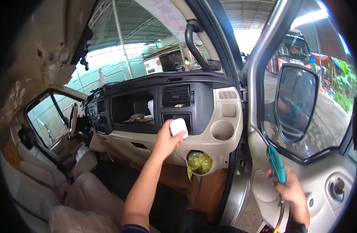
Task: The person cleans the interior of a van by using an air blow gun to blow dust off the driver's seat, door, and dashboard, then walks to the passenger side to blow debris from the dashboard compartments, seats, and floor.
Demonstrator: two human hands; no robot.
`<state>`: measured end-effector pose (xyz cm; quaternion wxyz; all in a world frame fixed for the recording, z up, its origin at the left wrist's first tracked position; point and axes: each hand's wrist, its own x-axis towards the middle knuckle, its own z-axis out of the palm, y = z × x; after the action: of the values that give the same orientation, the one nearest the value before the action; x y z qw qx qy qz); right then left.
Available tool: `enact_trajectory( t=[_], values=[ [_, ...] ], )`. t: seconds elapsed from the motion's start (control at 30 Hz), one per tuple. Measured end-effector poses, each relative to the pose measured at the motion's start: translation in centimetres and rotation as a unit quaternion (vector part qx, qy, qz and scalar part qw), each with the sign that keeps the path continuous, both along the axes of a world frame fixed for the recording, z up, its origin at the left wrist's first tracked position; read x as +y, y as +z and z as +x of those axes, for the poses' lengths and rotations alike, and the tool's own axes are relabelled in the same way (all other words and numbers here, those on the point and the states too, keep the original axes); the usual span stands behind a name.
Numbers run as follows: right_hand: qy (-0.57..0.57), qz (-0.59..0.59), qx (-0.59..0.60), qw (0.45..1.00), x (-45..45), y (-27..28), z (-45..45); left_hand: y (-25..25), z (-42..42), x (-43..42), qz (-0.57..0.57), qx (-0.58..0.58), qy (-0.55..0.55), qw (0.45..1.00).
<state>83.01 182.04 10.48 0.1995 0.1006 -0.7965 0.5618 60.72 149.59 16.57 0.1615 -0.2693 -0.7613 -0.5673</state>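
Note:
My left hand (167, 140) is closed around a small white object with rounded corners (179, 128), whose exact kind I cannot make out. It is held up in front of the lower dashboard pocket (186, 119). On the right, my right hand (290, 185) grips a teal air blow gun (277, 165). Its thin nozzle points up and left along the front of the door panel (322, 171), and a yellowish hose (280, 219) hangs from its lower end.
The dashboard (147, 136) has an open shelf with papers (139, 117) and a white cup (150, 106), an air vent (176, 96) and a cup holder (222, 130). A yellow-green plastic bag (200, 162) fills a lower opening. Seats (89, 194) are at left. The open door carries a mirror (297, 103).

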Motion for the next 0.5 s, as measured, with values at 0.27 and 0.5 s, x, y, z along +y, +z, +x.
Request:
enact_trajectory(
  t=[0.27, 0.5],
  values=[
    [0.072, 0.083, 0.113, 0.988, -9.9, 2.9, -5.0, -7.2, 9.3, 2.0, 0.096, -0.08, -0.304, 0.945],
    [0.131, 0.181, 0.204, 0.953, -12.0, 2.7, -5.8, -7.0, 10.5, 2.5, 0.061, -0.118, -0.304, 0.943]
  ],
)
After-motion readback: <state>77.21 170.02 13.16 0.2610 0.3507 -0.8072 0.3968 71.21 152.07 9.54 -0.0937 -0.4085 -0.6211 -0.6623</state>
